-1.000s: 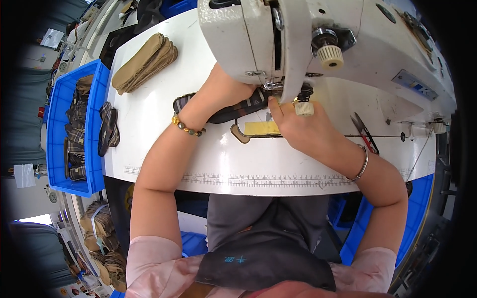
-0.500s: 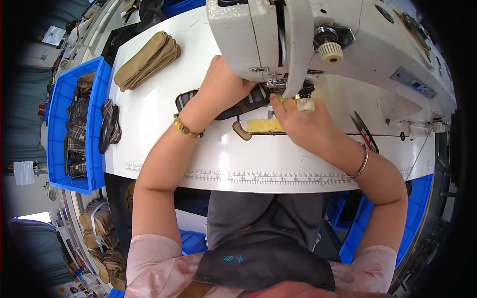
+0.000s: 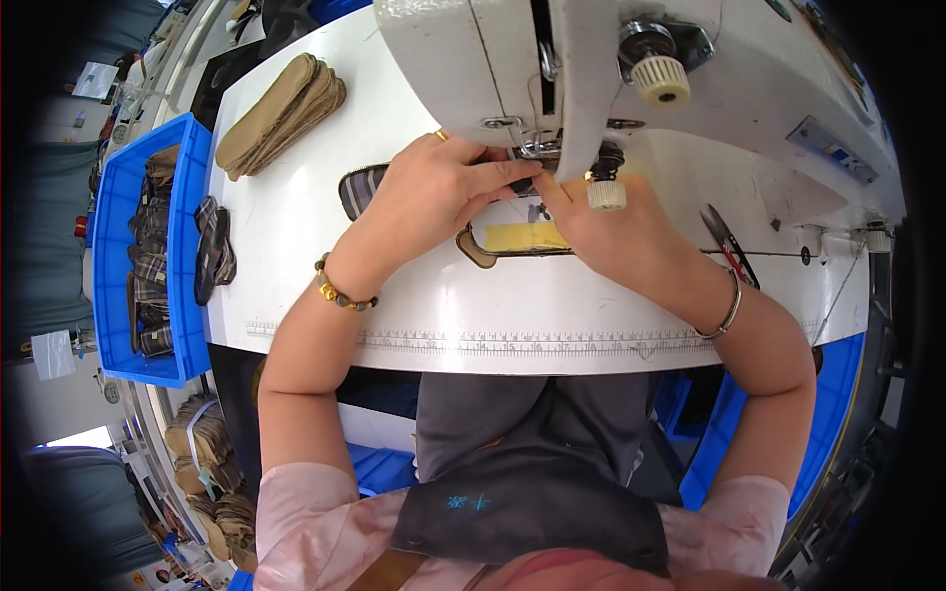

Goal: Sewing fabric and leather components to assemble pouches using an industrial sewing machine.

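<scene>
A dark plaid sole-shaped piece (image 3: 364, 187) lies under the presser foot (image 3: 540, 148) of a white sewing machine (image 3: 463, 69). My left hand (image 3: 431, 200) covers much of the piece, its thumb and fingers closed on it beside the needle. My right hand (image 3: 611, 222) is just right of the needle, its forefinger at the piece's right end and meeting my left fingertips; its other fingers are curled, partly hidden by a knob. A yellow strip (image 3: 517, 236) and a small tan plate (image 3: 475, 252) lie below my hands. Red-handled snips (image 3: 729, 246) rest to the right.
A stack of tan soles (image 3: 271, 118) lies at the back left. A blue crate (image 3: 111, 246) of plaid pieces stands off the table's left edge, with more plaid pieces (image 3: 215, 246) on the table beside it. A ruler scale (image 3: 473, 345) runs along the near edge.
My left hand has turned and shifted down and left, its fingers now reaching across toward the right hand at the needle. The view has shifted slightly.
</scene>
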Demonstrator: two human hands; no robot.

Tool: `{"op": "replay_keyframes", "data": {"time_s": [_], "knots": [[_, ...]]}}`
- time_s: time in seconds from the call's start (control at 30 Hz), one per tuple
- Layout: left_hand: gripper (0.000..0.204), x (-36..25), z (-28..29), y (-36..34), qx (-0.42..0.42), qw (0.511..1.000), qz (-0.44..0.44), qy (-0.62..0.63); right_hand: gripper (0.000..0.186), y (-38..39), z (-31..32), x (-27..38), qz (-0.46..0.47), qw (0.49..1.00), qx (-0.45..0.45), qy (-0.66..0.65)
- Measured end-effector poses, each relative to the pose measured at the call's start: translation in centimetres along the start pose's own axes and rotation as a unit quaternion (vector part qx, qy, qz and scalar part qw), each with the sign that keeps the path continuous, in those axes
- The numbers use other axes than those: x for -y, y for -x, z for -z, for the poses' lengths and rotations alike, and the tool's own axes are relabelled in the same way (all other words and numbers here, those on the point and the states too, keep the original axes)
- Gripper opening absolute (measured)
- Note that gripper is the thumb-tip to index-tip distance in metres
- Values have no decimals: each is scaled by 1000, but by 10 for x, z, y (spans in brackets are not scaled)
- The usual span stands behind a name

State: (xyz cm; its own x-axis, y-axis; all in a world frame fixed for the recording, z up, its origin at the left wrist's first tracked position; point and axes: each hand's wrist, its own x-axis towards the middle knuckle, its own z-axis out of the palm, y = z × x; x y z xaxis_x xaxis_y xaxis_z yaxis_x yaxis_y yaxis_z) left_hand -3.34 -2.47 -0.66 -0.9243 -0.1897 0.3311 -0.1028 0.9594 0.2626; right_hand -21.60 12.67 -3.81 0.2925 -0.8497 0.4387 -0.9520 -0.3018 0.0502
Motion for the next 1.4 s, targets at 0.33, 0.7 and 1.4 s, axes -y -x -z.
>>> {"op": "replay_keyframes", "data": {"time_s": [0.33, 0.7, 1.4], "knots": [[21, 15, -16, 0, -57, 998, -8, 6, 9, 2, -6, -4, -13, 1000, -7, -24], [17, 13, -8, -3, -41, 999, -10, 14, 35, -2, -1, 2, -20, 999, -7, -29], [13, 27, -7, 1, -33, 984, 70, 162, 18, -8, -7, 1, -31, 992, -87, -91]]}}
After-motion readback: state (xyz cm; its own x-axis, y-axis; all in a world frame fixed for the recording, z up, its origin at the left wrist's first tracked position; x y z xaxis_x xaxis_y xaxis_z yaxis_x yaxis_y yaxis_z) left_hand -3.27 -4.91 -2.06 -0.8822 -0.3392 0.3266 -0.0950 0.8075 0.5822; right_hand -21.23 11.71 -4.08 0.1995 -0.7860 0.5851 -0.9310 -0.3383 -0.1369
